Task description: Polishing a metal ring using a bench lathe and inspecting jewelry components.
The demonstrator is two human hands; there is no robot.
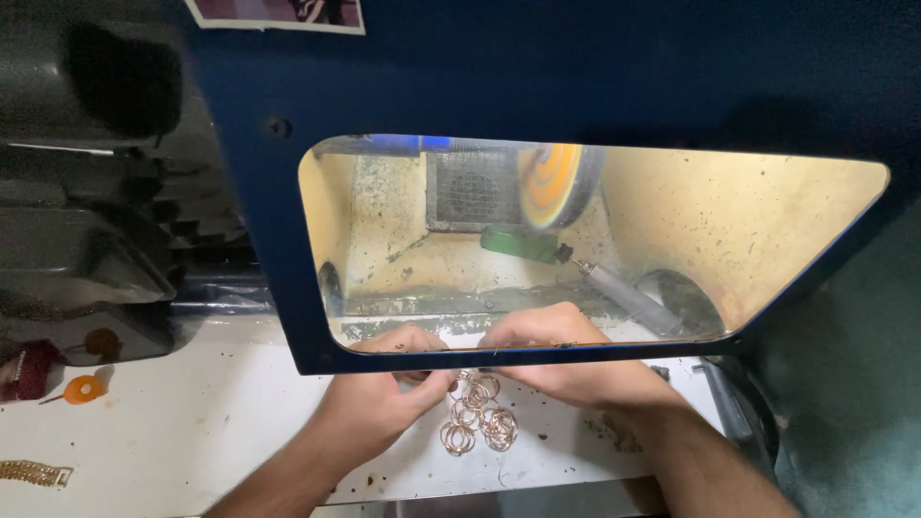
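My left hand [384, 393] and my right hand [556, 360] meet at the lower edge of a blue polishing cabinet's window [288, 240]. Between their fingertips hangs a bunch of gold-coloured rings [477, 414] strung together, dangling just above the white bench [192, 422]. Both hands pinch the top of the bunch; the fingertips are partly hidden behind the cabinet's blue rim. Inside the cabinet, an orange-yellow buffing wheel [554, 182] stands behind the hands.
A green compound bar [518, 243] and a grey metal handpiece [624, 293] lie inside the cabinet. On the bench at left are an orange disc [83, 388] and a gold chain bracelet [34, 472]. Dark trays [77, 269] stand at far left.
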